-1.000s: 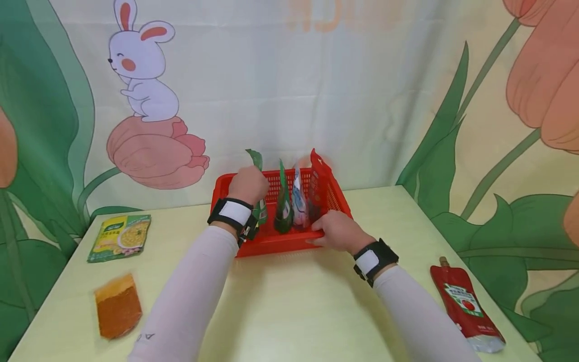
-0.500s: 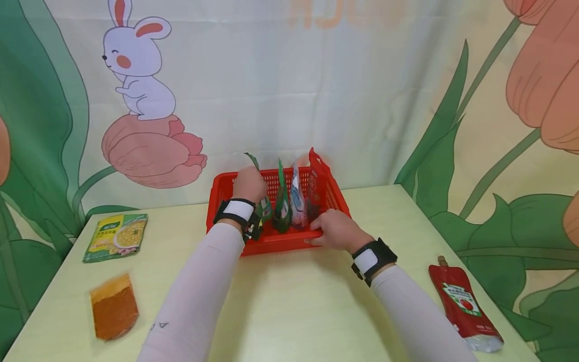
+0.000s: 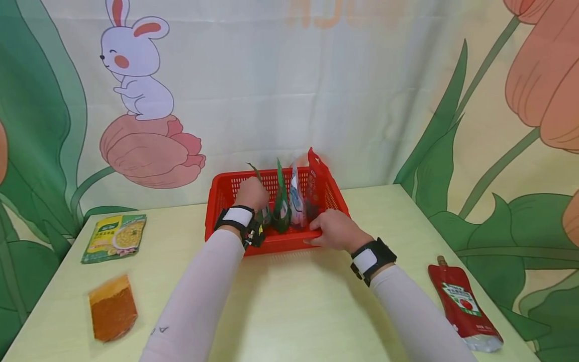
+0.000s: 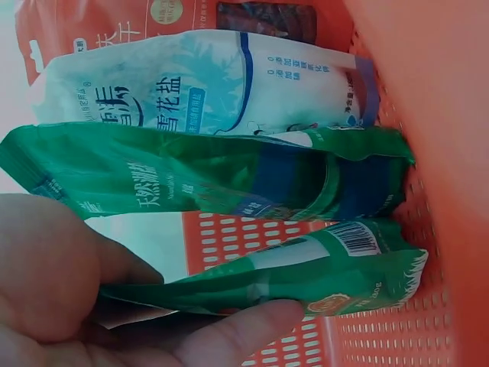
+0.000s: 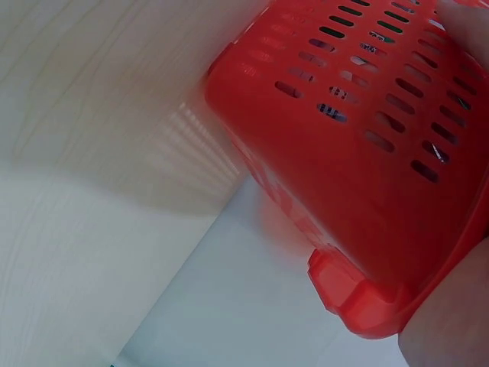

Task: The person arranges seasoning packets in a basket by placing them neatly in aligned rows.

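- Lower in the red basket (image 3: 280,245) than a second ago, the held green packet (image 4: 351,279) has gone down together with the left hand (image 3: 252,193); the right hand (image 3: 336,230) stays at the basket's front edge.
- This packet stands roughly upright, leaning a little, inside the basket, at the left end of a row of bags; whether its base touches the basket floor I cannot tell.
- The left hand pinches it near the top, thumb on one side and fingers (image 4: 237,336) on the other.
- The right hand grips the basket's rim near the front right corner.
- Next in the row is a second green packet (image 4: 306,180), just beside the first, then a white and blue bag (image 4: 199,84), then a red bag (image 3: 315,186) near the right wall.
- The basket rests on the pale worktop (image 3: 289,301), close to the printed curtain (image 3: 353,110).
- Left of the basket, well apart from it, lie a yellow and green packet (image 3: 115,238) and, nearer the person, a clear pouch of brown contents (image 3: 113,311).
- On the far right lies a dark red sauce pouch (image 3: 463,304) with a spout.
- Each wrist wears a black strap over a pale sleeve.
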### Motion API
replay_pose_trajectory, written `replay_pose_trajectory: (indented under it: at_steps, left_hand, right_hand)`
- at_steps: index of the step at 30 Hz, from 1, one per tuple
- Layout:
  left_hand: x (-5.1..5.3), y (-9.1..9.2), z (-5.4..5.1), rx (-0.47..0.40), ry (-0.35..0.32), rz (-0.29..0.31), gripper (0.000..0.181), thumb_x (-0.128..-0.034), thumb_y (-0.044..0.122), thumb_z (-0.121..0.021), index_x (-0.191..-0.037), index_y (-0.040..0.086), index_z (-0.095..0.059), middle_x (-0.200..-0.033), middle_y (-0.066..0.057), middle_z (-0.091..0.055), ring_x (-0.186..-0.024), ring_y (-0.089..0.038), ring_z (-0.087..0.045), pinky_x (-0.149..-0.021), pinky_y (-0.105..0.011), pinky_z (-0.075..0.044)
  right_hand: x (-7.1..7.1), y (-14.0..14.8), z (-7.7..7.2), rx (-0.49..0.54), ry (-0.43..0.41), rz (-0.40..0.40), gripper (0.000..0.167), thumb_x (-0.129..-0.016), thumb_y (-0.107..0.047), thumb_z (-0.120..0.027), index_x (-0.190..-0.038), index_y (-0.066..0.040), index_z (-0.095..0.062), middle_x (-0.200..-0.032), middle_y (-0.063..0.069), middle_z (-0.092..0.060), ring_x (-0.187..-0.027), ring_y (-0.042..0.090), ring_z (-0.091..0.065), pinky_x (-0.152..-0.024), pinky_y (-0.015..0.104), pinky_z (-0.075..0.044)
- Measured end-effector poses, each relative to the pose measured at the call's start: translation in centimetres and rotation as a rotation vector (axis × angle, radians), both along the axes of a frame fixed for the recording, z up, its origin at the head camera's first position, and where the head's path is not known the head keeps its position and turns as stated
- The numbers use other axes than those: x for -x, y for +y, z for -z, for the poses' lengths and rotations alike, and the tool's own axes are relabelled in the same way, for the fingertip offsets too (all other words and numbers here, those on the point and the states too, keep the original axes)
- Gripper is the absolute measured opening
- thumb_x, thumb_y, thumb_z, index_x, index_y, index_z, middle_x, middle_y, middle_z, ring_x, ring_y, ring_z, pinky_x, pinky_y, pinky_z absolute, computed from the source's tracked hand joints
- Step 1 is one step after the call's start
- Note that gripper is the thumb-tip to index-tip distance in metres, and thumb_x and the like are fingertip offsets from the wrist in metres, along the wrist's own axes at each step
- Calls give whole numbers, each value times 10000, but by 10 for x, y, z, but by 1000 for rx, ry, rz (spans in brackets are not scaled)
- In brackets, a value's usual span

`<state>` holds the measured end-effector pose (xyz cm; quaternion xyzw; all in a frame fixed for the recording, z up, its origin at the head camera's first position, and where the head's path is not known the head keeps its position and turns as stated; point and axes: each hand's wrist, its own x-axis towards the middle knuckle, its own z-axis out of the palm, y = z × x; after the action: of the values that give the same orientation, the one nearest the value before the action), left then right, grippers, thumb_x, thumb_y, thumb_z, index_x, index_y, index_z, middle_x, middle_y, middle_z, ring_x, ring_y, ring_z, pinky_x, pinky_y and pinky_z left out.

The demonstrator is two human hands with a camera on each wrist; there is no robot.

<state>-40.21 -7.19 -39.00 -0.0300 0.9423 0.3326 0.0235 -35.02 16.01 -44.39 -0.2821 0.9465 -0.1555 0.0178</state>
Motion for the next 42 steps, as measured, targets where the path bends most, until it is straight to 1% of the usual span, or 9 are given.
replay_pose_trajectory:
  at_steps: [8,17,23,26,29,31,36,38,42]
  left_hand:
    - [-5,1,4,-34,-94,36,194,-980,68,-564,-826,15,-670,-642,-68,-527,-576,-217,-537,-486,-288,-417]
    - [-15,-9,13,-7,-57,147,336,-993,232,-627,-695,91,-560,-571,-15,-480,-547,-162,-513,-496,-258,-377]
    - [-33,-23,15,-22,-131,144,316,-985,321,-679,-907,14,-683,-651,-63,-598,-625,-192,-576,-529,-251,-381]
    - [-45,-29,15,36,-153,126,362,-988,379,-670,-841,49,-646,-612,-56,-554,-582,-186,-544,-515,-247,-366]
    - [-57,-35,17,115,-134,146,437,-980,472,-654,-768,92,-602,-586,-45,-514,-552,-177,-504,-516,-254,-364]
    - [-66,-41,21,157,-106,194,475,-961,553,-642,-815,101,-636,-607,-52,-543,-579,-181,-528,-543,-266,-395]
    - [-82,-53,37,278,-18,313,686,-857,732,-643,-1124,106,-727,-717,-32,-641,-706,-185,-604,-625,-298,-478]
    - [-85,-55,44,309,1,341,681,-815,747,-680,-1084,125,-748,-689,-20,-633,-680,-180,-600,-610,-297,-471]
    - [-87,-55,56,391,76,381,474,-820,634,-763,-874,164,-737,-608,-4,-593,-590,-166,-561,-565,-286,-441]
  right_hand:
    - [0,0,1,3,11,2,136,-848,-335,-849,-818,-215,-792,-666,-103,-651,-730,136,-580,-704,251,-487]
    - [-2,-1,2,14,19,9,144,-845,-320,-848,-779,-221,-768,-631,-89,-619,-692,135,-567,-679,261,-469]
    - [-2,-2,4,17,16,21,134,-847,-334,-846,-814,-215,-792,-653,-95,-645,-710,141,-586,-691,258,-494]
    - [-1,-2,5,12,19,34,132,-847,-346,-846,-830,-222,-803,-663,-109,-656,-727,139,-594,-694,251,-506]
    - [-1,-2,6,13,27,42,127,-844,-341,-849,-845,-219,-812,-681,-113,-669,-740,137,-595,-706,251,-517]
    - [-1,-3,6,16,31,43,124,-841,-331,-852,-856,-213,-816,-695,-111,-678,-744,135,-594,-715,253,-523]
    - [-3,-3,6,6,41,33,129,-846,-329,-846,-864,-205,-812,-711,-101,-686,-752,136,-592,-726,258,-521]
    - [-4,-2,7,-3,54,36,134,-846,-334,-843,-854,-206,-804,-706,-98,-679,-750,135,-587,-720,259,-513]
    - [-5,-2,11,-23,103,49,145,-843,-341,-843,-829,-209,-784,-687,-95,-660,-723,129,-577,-700,264,-497]
